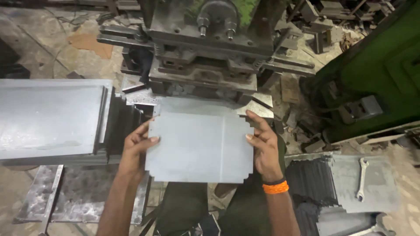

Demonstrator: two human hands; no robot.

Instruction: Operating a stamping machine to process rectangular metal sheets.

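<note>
A flat grey metal sheet [199,142] with notched corners is held level in front of a press machine [205,52]. My left hand [135,146] grips its left edge, thumb on top. On the opposite edge sits my right hand [262,146], with an orange band at the wrist. The sheet's far edge lies at the mouth of the press die [201,85]. My legs in dark trousers show below the sheet.
A tall stack of grey metal sheets [48,118] stands at the left. At the right, another stack of dark sheets [332,183] carries a wrench [362,179]. A green machine body [380,70] fills the upper right. Metal scraps litter the floor [302,126].
</note>
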